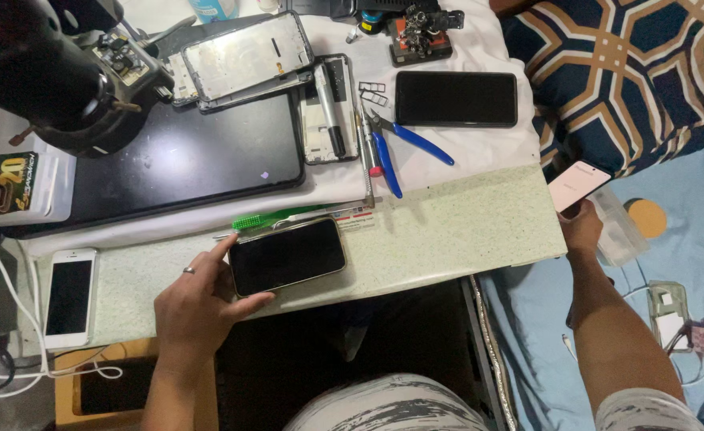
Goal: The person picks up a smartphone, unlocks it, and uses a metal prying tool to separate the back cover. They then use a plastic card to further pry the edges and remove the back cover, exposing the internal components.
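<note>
1. The tabletop (464, 231) is a pale green speckled slab with a smooth, stone-like face.
2. A black smartphone (286, 256), a glossy rounded rectangle with a metallic rim, lies flat near the slab's front edge.
3. The left hand (196, 307) cups the phone's left end: the index finger lies along its upper left corner, the thumb presses its lower edge, and the fingers (218, 249) are spread, loosely gripping the phone.
4. A green-handled tool (276, 216) lies just behind the phone.
5. The right hand (582, 227) reaches off the slab's right end, its fingers closed on a pink-backed phone (577, 184) held over the blue bed (687, 191).
6. Blue-handled pliers (396, 148) lie on white cloth farther back.
</note>
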